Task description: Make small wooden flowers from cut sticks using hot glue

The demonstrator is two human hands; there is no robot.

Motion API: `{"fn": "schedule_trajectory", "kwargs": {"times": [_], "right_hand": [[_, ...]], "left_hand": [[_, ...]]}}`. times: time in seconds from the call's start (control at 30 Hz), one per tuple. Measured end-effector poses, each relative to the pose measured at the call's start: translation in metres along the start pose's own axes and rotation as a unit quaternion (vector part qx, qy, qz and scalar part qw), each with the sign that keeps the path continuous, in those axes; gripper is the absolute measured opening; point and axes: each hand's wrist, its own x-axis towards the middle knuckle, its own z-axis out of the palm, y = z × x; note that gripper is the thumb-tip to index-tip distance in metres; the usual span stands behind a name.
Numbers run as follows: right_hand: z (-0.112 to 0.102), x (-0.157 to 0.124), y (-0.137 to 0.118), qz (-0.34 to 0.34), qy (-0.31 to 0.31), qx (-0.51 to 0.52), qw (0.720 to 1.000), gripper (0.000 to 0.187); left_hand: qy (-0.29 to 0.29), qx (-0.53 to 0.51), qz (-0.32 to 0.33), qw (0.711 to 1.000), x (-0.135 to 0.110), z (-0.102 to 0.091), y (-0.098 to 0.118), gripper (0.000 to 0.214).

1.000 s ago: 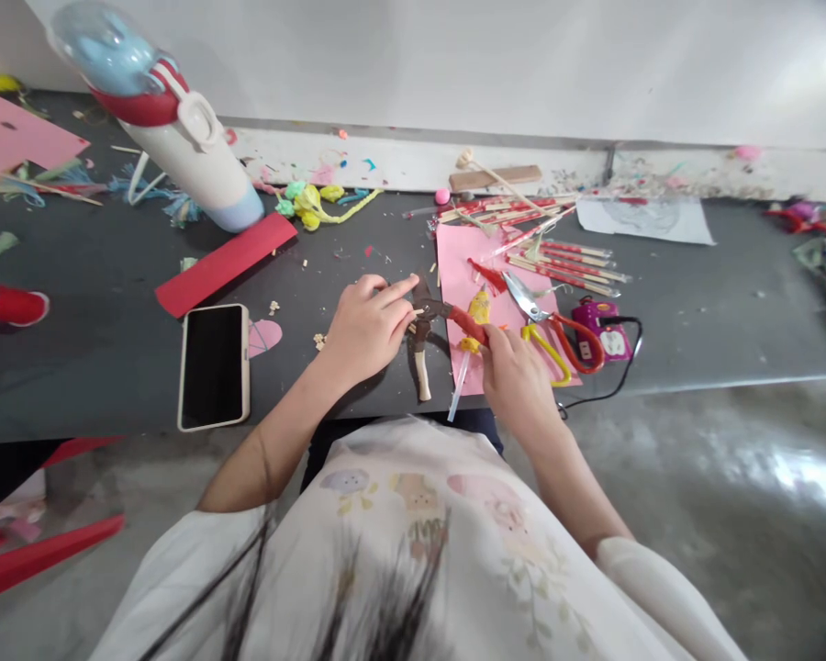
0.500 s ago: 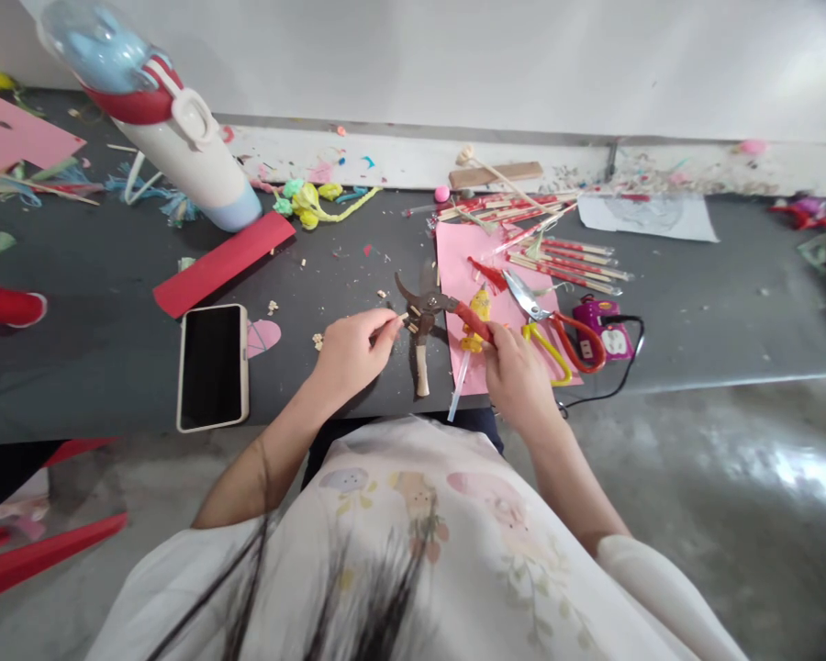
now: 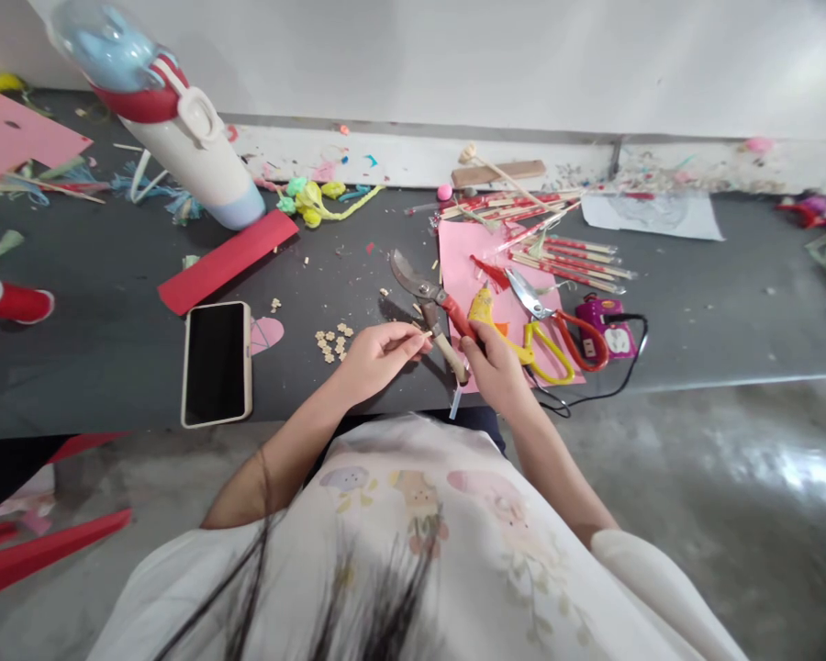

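My right hand (image 3: 496, 369) grips the red handle of a pair of pruning shears (image 3: 423, 285). Their curved blades point away from me and the other, pale handle hangs apart from the red one. Between the pinched fingertips of my left hand (image 3: 385, 360) is a short wooden stick (image 3: 428, 334), close beside the shears; most of it is hidden. Small flower-shaped wooden slices (image 3: 330, 343) lie on the table left of that hand. A yellow glue gun (image 3: 483, 303) rests on pink paper (image 3: 458, 243), just beyond my right hand, which partly covers it.
Scissors (image 3: 533, 308) and a purple box (image 3: 609, 329) with a black cord lie to the right. Behind are bundled wooden sticks (image 3: 571, 262). A phone (image 3: 216, 364), a red paper strip (image 3: 230, 262), a bottle (image 3: 179, 138) and a red thread spool (image 3: 20, 303) occupy the left.
The shears have swung, their lower handle now pointing right toward my right hand. Both hands came slightly nearer me, the left also moving right. More flower-shaped slices show beside my left hand.
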Motion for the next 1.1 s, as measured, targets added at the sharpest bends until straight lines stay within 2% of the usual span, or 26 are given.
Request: {"fn": "schedule_trajectory", "kwargs": {"times": [0.17,0.43,0.63,0.87,1.1], "right_hand": [[0.001,-0.003,-0.010,0.024,-0.027,0.017,0.999,0.049],[0.003,-0.005,-0.016,0.015,-0.047,-0.015,0.999,0.071],[0.004,-0.006,-0.018,0.019,-0.039,0.004,0.999,0.063],[0.008,-0.007,-0.013,0.021,-0.031,-0.023,0.999,0.057],[0.007,-0.008,-0.007,-0.006,-0.033,-0.031,0.999,0.062]], "left_hand": [[0.003,0.021,0.019,1.000,-0.001,0.001,0.000,0.036],[0.014,0.030,0.034,0.999,-0.005,0.000,0.004,0.033],[0.017,0.001,0.023,1.000,-0.005,0.003,0.006,0.032],[-0.001,0.033,0.037,0.999,-0.005,0.008,-0.004,0.033],[0.003,0.040,0.054,0.998,-0.008,0.006,0.003,0.031]]}}
